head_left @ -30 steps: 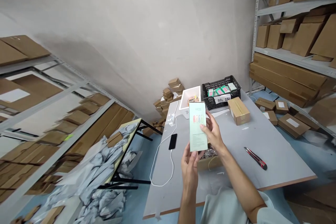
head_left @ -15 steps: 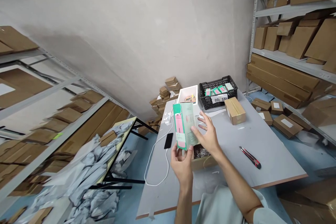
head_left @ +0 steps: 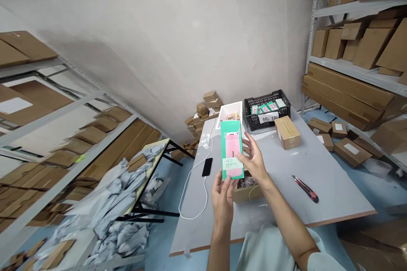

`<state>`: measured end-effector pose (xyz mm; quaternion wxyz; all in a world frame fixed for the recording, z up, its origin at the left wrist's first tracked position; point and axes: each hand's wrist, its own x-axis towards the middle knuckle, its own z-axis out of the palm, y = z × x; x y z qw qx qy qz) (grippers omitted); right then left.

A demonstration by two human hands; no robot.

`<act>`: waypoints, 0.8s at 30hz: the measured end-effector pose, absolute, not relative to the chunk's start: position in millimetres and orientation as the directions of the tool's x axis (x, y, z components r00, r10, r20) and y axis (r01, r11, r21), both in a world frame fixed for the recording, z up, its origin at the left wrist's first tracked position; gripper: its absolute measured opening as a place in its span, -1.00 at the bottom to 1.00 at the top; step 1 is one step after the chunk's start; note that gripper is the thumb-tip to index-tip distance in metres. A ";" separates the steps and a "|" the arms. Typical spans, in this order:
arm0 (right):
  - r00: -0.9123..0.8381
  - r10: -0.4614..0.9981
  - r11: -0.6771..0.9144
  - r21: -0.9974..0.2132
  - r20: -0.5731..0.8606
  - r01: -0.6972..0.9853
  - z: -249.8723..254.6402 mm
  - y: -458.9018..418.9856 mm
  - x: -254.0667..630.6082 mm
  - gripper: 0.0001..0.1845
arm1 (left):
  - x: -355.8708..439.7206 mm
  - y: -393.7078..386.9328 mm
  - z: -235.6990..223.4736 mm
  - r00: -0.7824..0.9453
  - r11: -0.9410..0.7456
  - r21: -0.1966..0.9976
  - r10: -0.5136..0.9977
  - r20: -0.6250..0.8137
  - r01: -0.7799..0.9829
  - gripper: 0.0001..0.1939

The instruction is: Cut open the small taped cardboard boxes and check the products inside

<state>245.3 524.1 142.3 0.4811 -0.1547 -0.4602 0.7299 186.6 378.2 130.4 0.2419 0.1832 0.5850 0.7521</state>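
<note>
A slim green box (head_left: 232,142) with a pink device printed on its front is held upright above the table. My left hand (head_left: 223,192) grips its bottom edge, thumb on the front. At the box's right side, my right hand (head_left: 253,161) has its thumb on the front face and its fingers behind or beside the edge. Below and behind my hands sits an open cardboard box (head_left: 249,194), partly hidden, with crinkled clear plastic inside.
On the grey table (head_left: 197,228) are a black crate (head_left: 269,116) of similar green boxes, a white bin (head_left: 229,112), a closed carton (head_left: 287,132), a box cutter (head_left: 305,188) and a phone (head_left: 207,167) by a white cable. Carton-filled shelves (head_left: 356,67) stand on both sides.
The green box has turned so that its pink-printed front faces me; before, a pale side panel also showed. My right hand now has its thumb on the front face.
</note>
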 end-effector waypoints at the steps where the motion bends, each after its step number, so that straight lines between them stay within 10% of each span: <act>1: -0.497 0.840 -0.119 -0.820 0.219 -0.561 141.5 523.8 244.3 0.18 | 184.9 378.0 131.3 -0.797 -0.201 0.960 0.602 -0.035 -0.194 -0.23; 9: -0.486 0.845 -0.056 -0.868 0.222 -0.493 151.3 512.5 249.7 0.02 | 183.7 380.8 127.9 -0.916 -0.218 0.973 0.401 0.021 -0.073 -0.18; 18: -0.454 0.844 0.041 -0.880 0.284 -0.473 163.9 494.0 251.9 -0.16 | 205.0 381.3 127.6 -0.803 -0.050 0.824 0.198 0.563 0.565 -0.23; 24: -0.499 0.837 -0.115 -0.819 0.225 -0.562 156.3 516.0 256.3 0.03 | 197.2 374.3 134.2 -0.847 -0.188 0.930 0.387 0.364 0.314 -0.35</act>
